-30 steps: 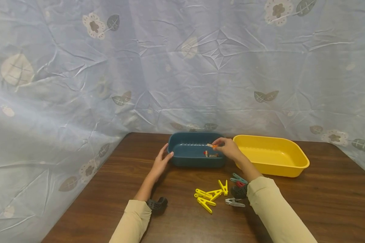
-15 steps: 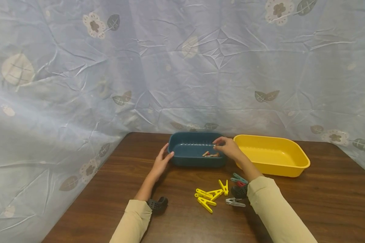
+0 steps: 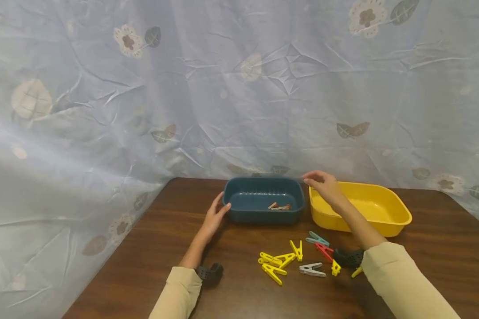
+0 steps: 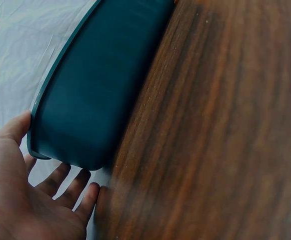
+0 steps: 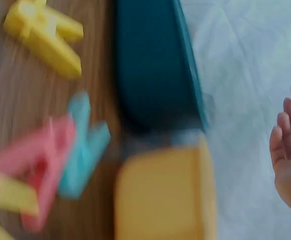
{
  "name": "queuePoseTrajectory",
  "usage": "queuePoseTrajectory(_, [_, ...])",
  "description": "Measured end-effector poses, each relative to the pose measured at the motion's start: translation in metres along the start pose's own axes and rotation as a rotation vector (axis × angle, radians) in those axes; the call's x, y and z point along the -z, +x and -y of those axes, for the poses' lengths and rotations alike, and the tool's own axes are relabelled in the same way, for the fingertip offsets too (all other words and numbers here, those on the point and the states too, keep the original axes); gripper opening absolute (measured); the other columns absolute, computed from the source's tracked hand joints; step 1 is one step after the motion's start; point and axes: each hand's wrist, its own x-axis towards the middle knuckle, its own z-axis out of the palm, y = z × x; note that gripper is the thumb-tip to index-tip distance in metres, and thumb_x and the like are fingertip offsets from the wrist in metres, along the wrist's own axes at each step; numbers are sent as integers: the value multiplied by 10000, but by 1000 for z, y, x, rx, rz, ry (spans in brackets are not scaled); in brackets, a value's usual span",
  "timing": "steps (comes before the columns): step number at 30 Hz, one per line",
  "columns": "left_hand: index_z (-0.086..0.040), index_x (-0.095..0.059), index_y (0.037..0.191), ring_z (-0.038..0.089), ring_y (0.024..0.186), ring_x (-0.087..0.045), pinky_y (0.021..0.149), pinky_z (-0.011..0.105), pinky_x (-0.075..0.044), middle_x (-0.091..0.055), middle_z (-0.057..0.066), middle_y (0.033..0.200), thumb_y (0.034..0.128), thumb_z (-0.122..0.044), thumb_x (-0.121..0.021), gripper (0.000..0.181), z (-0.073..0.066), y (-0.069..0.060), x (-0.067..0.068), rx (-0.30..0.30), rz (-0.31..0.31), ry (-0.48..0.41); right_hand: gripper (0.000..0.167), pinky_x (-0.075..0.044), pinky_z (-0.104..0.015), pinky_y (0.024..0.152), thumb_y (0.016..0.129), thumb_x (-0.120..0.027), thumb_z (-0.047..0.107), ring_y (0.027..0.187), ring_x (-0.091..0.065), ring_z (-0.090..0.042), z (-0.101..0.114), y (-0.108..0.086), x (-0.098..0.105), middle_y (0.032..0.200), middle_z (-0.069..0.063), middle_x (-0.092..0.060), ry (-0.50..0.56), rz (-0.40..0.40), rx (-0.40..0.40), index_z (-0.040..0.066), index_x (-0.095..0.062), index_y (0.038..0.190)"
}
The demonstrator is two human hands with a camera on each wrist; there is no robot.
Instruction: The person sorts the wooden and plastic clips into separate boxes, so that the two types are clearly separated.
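Note:
My left hand (image 3: 213,219) holds the left end of the blue tub (image 3: 263,217). In the left wrist view its thumb is at the rim and the fingers (image 4: 71,186) lie against the end wall. Several small wooden clips (image 3: 279,207) with red parts lie inside the tub, near its front right. Above the left part of the yellow tub (image 3: 353,225), my right hand (image 3: 327,189) hangs with nothing in it, fingers loosely extended. The right wrist view shows that hand (image 5: 290,160) empty at the edge, beside the curtain.
Several yellow clothespins (image 3: 273,272) lie on the wooden table (image 3: 143,270) in front of the tubs. Near them are a grey clothespin (image 3: 312,270), a teal one (image 3: 317,239) and a red one (image 3: 323,251). More yellow ones (image 3: 335,267) lie by the right wrist. A patterned curtain (image 3: 239,110) hangs behind.
The orange-and-wood clip my right hand pinched a second ago was let go into the blue tub. That hand has moved right, out over the yellow tub. My left hand keeps its place.

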Motion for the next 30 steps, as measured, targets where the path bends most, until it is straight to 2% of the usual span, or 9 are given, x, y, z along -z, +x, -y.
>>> queuePoseTrajectory(7, [-35,-226,1445,432,1250,-306,972,546,-294,-247,288,1416,948,-202,-524,603,3,4,2,8,2,5,239,-420,-254,715,933,-555,196,882,-499,-226,-5,-44,67,1008,-154,-578,-299,-126,92,-10,-629,1031])
queuePoseTrajectory(12, [-53,-248,1444,429,1251,-306,969,540,-302,-264,275,1414,931,-252,-558,632,20,12,2,-8,-16,15,267,-371,-487,811,937,-539,177,969,-460,-381,-31,-87,107,1064,-245,-517,-417,-208,44,-58,-615,1037])
queuePoseTrajectory(14, [-68,-268,1441,405,1253,-321,977,517,-305,-285,245,1418,919,-273,-576,640,26,14,1,-21,-43,40,290,-322,-590,791,936,-535,181,998,-420,-465,-44,-102,119,1110,-305,-475,-447,-239,8,-75,-604,1053])
queuePoseTrajectory(17, [-84,-302,1430,364,1249,-348,981,496,-314,-315,195,1419,902,-294,-599,641,28,14,1,-60,-109,86,349,-281,-647,777,935,-532,206,1043,-360,-535,-65,-119,131,1202,-356,-403,-453,-265,-58,-86,-566,1123])
queuePoseTrajectory(20, [-87,-398,1379,309,1228,-378,982,469,-318,-378,146,1383,871,-274,-645,595,26,12,0,-165,-229,110,462,-297,-660,799,947,-511,246,1095,-312,-561,-83,-129,136,1295,-385,-296,-403,-218,-117,-100,-465,1250])
queuePoseTrajectory(23, [-43,-526,1265,267,1159,-441,940,415,-358,-486,118,1271,835,-202,-692,487,18,7,-6,-337,-373,114,579,-334,-655,783,968,-459,306,1112,-306,-564,-96,-137,138,1328,-397,-235,-317,-141,-188,-95,-311,1360])
queuePoseTrajectory(25, [30,-589,1152,299,1049,-504,863,385,-400,-553,152,1145,811,-102,-709,384,7,0,-15,-459,-414,88,608,-377,-600,770,975,-435,328,1088,-353,-523,-102,-141,138,1296,-387,-285,-275,-119,-224,-71,-251,1395])
queuePoseTrajectory(28, [75,-644,986,299,835,-556,706,350,-449,-612,167,930,800,-16,-700,214,-11,-14,-29,-574,-356,98,600,-410,-460,739,979,-418,342,1009,-422,-404,-107,-145,137,1239,-335,-372,-245,-124,-248,-14,-231,1425])
queuePoseTrajectory(30, [80,-658,912,284,731,-552,637,349,-456,-621,161,828,800,12,-689,135,-20,-24,-38,-578,-224,103,596,-401,-469,758,978,-417,349,1041,-406,-408,-110,-146,136,1277,-335,-346,-214,-127,-251,33,-221,1443])
